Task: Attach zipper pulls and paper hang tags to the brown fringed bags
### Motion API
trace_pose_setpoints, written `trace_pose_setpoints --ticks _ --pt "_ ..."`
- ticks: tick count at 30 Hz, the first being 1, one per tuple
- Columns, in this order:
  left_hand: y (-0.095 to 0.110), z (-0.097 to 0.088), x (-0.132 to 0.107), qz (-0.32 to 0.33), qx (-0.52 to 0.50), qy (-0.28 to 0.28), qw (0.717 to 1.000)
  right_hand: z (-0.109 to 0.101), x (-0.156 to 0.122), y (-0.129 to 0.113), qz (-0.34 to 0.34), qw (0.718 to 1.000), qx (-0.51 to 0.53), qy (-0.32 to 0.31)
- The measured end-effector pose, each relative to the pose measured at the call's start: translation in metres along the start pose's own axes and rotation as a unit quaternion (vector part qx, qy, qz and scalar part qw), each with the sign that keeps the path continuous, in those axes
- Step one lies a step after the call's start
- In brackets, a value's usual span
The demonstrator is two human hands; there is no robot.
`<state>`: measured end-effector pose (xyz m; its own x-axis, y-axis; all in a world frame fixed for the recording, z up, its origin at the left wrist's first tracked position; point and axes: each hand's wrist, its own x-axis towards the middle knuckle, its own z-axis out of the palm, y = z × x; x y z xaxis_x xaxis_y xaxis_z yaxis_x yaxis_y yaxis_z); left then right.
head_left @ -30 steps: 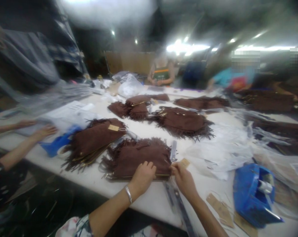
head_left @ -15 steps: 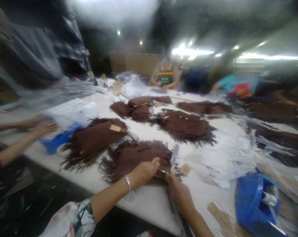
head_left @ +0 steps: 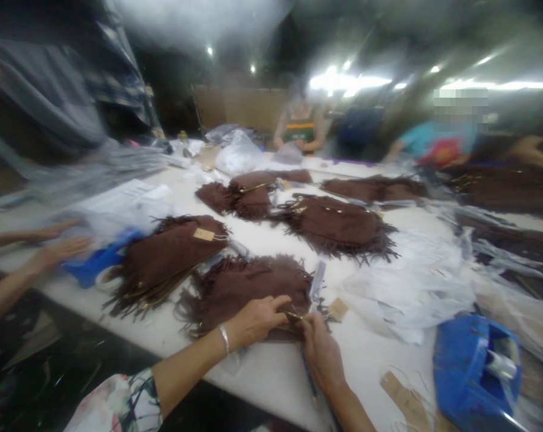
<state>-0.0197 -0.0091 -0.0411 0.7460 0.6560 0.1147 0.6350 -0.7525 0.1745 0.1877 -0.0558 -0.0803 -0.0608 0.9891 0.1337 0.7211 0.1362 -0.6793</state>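
Observation:
A dark brown fringed bag (head_left: 248,291) lies flat at the table's near edge, its gold zipper (head_left: 293,314) along the side towards me. My left hand (head_left: 260,319), with a silver bracelet at the wrist, grips that zippered edge with bent fingers. At the zipper's right end, my right hand (head_left: 320,345) is closed in a pinch; what sits between its fingertips is mostly hidden, but it looks like the zipper end. A tan paper tag (head_left: 338,309) and a clear strip (head_left: 317,281) lie beside the bag's right end.
Another stack of brown bags (head_left: 172,258) lies to the left, near a co-worker's hands (head_left: 62,249) and a blue tape dispenser (head_left: 91,264). More bags (head_left: 338,225) lie farther back. Clear plastic bags (head_left: 401,288) and another blue dispenser (head_left: 473,372) are at right. Two people stand opposite.
My left hand's fingers have spread slightly along the zipper edge, and my right hand stays at its end. The co-worker's hands at left have shifted left. The view has moved a little.

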Motion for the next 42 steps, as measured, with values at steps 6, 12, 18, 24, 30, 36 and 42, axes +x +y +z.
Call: trace_pose_setpoints --ticks 6,12,18,24,30,36,42 --pt "0.008 0.001 -0.003 -0.086 0.045 0.008 0.995 -0.001 -0.007 0.008 -0.024 1.000 -0.004 -0.016" --pt "0.018 0.011 0.011 -0.127 0.052 0.028 0.990 -0.004 -0.006 0.012 -0.025 0.999 0.015 -0.046" --pt "0.003 0.015 0.023 -0.080 -0.008 0.028 0.996 -0.017 0.000 -0.001 -0.078 0.988 -0.119 -0.065" --pt "-0.006 0.017 0.025 -0.041 -0.048 0.042 0.997 -0.025 0.008 -0.017 -0.113 0.956 -0.259 -0.082" --pt "-0.007 0.024 0.023 -0.049 -0.047 0.056 0.996 -0.023 0.011 -0.018 -0.109 0.948 -0.279 -0.107" --pt "-0.006 0.026 0.021 -0.044 -0.036 0.071 0.996 -0.027 0.012 -0.023 -0.099 0.948 -0.277 -0.118" --pt "-0.005 0.025 0.019 -0.045 -0.031 0.071 0.996 -0.022 0.017 -0.019 -0.093 0.945 -0.279 -0.146"
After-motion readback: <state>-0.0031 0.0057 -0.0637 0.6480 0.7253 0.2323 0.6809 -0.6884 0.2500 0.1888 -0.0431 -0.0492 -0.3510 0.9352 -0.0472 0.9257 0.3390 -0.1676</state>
